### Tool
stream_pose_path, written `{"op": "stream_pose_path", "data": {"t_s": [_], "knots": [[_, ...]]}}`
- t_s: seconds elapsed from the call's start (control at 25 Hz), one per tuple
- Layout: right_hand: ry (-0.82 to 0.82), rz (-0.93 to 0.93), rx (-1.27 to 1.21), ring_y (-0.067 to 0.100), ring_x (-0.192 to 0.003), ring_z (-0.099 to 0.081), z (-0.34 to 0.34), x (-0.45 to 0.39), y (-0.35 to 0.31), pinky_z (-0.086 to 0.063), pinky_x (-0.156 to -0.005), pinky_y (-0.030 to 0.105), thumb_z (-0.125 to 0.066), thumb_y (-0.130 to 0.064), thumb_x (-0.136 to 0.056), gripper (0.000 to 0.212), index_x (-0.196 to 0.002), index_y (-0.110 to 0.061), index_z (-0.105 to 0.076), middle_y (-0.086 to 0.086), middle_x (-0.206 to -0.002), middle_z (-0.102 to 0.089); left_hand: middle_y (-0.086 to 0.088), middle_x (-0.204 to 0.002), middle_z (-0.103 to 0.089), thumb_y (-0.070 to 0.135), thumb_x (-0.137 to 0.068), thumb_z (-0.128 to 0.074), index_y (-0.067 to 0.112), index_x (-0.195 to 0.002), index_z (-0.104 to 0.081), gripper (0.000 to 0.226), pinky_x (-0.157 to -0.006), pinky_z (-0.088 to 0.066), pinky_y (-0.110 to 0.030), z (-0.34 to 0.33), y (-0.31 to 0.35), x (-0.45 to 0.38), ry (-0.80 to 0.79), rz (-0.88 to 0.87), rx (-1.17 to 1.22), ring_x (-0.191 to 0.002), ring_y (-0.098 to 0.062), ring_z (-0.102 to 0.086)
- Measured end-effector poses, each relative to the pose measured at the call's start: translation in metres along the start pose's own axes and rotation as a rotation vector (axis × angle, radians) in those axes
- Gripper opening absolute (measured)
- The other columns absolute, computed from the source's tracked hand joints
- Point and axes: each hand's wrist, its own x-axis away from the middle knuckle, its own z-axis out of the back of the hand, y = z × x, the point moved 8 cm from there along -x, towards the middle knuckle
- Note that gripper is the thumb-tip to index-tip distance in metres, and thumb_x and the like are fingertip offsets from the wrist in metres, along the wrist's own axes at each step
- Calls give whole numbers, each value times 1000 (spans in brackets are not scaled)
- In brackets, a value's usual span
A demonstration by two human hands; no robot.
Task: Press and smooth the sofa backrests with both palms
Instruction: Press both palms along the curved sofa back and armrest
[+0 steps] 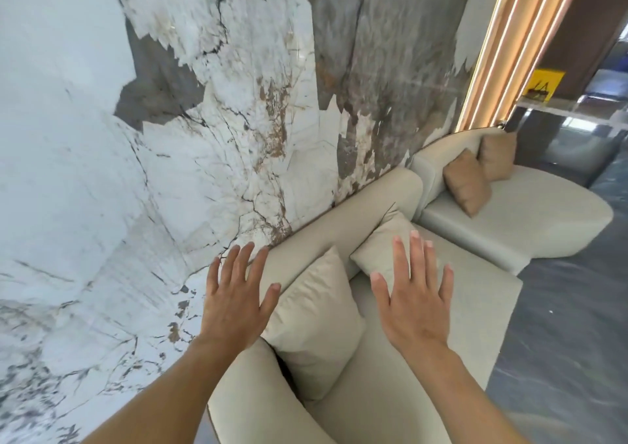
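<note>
A cream sofa runs along a marble wall, its rounded backrest rising from lower centre toward the upper right. Two cream cushions lean on it: a near cushion and a far cushion. My left hand hovers flat with fingers spread, palm down, over the backrest's near end by the wall. My right hand is spread the same way above the seat, in front of the far cushion. Neither hand holds anything. Contact with the sofa cannot be told.
The marble wall stands directly behind the backrest. A second cream sofa section with two brown cushions lies farther right. Dark glossy floor runs along the right. Lit vertical strips stand at the upper right.
</note>
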Motion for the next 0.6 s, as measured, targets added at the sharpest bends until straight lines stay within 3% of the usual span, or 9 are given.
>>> {"op": "stream_pose_path", "data": {"t_s": [0.24,0.4,0.6], "knots": [[-2,-93,66,24,-148,-9,15,39,-11,-11,-117,55,-16,-55,-94,66,-152,-24,-14,4,-162,-13,-9,-150,-39,52,-93,-28,17,-145,-36,63,-116,-18,-53,13,-7,9,-5,-103,25,-141,-30,-29],[1,-199,129,22,-149,0,20,60,-37,-2,-119,53,-9,-58,-93,69,-153,-25,-8,1,-163,-4,-11,-147,-43,49,-95,-26,15,-142,-36,60,-113,-25,-54,13,-15,4,-22,-286,83,-138,-30,-33],[46,-305,210,25,-149,-7,22,99,-99,-5,-118,55,-25,-53,-97,64,-152,-22,-15,6,-162,-11,-15,-145,-45,47,-93,-30,12,-143,-37,61,-113,-24,-56,10,-69,13,-74,-415,185,-137,-35,-35]]}}
